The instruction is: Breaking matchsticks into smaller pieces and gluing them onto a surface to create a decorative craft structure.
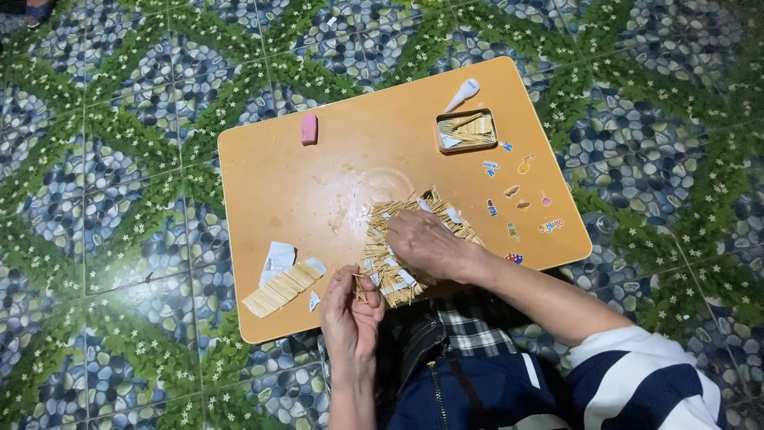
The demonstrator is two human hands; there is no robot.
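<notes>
On the low orange surface (334,159), set over a floor (119,199) tiled in a pebble-and-leaf pattern, a person is working with thin pale sticks. The right hand (426,243) is lying palm down with its fingers loosely spread, pressing on the loose pile of sticks (390,271) that is spreading near the front edge of the surface, with small white paper scraps mixed in. The left hand (350,314) is hovering at the front edge, just beside the pile, its fingertips closed together and pinching a few sticks. To the left of the hands, a neat row of sticks (280,288) is lying flat at a slant, touching a torn white paper wrapper (277,259). Farther back, a pink eraser-like block (309,128) is sitting well apart from everything else. Near the far right corner, a small rectangular tray (466,130) is holding more sticks, with a white spoon-shaped piece (462,93) just behind it. Small colourful stickers (517,191) are dotting the right side of the surface.
</notes>
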